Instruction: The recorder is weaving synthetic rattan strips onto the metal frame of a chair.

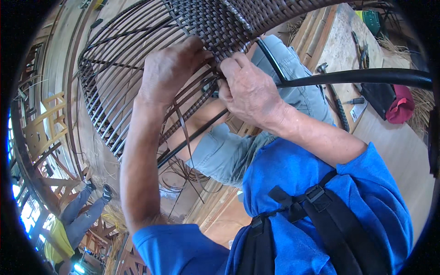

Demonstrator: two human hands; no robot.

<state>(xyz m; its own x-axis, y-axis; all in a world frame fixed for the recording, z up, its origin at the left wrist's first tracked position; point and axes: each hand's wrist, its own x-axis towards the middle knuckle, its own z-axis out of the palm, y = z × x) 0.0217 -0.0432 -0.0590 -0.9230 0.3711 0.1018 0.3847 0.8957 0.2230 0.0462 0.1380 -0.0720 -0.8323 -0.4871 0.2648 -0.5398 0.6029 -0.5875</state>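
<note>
A dark brown woven panel (208, 23) on a chair-like frame lies across the upper middle. From its tight weave, parallel brown strands (121, 75) run out to the left. My left hand (169, 68) is closed at the weave's lower edge, its fingertips hidden against the strands. Close beside it, my right hand (250, 89) is closed over the near edge of the panel, thumb bent inward. A loose flat brown strand (184, 130) hangs down below my left hand; its upper end is hidden. Whatever is pinched between my fingers is too small to make out.
A black curved bar (353, 76) of the frame extends right. Beyond it lie a hammer (338, 103), pliers (364, 57) and a dark red and black pouch (399, 104). Coiled strands (181, 176) lie below the frame. Another person (68, 229) is at lower left.
</note>
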